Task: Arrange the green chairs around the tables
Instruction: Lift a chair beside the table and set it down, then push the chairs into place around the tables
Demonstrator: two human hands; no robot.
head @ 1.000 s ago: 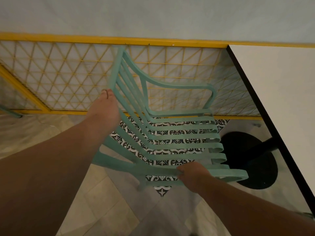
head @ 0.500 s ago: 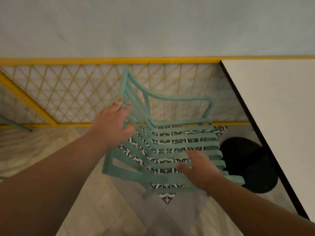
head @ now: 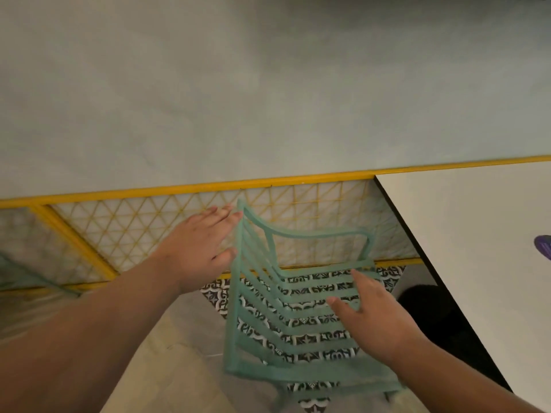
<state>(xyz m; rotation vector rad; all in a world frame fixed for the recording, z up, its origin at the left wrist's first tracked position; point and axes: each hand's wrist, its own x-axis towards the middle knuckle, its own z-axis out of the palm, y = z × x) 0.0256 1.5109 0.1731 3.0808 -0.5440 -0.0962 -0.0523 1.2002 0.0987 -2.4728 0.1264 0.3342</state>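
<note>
My left hand is spread flat, fingers straight, holding nothing, its tips right by the backrest's top edge on the green chair; I cannot tell if they touch. My right hand hovers open over the seat slats, nearer the white table. The chair stands just left of the table, facing it. A careless shove could ram it into the table's edge or black base. I see no containers, only a cut-off purple thing on the table
</note>
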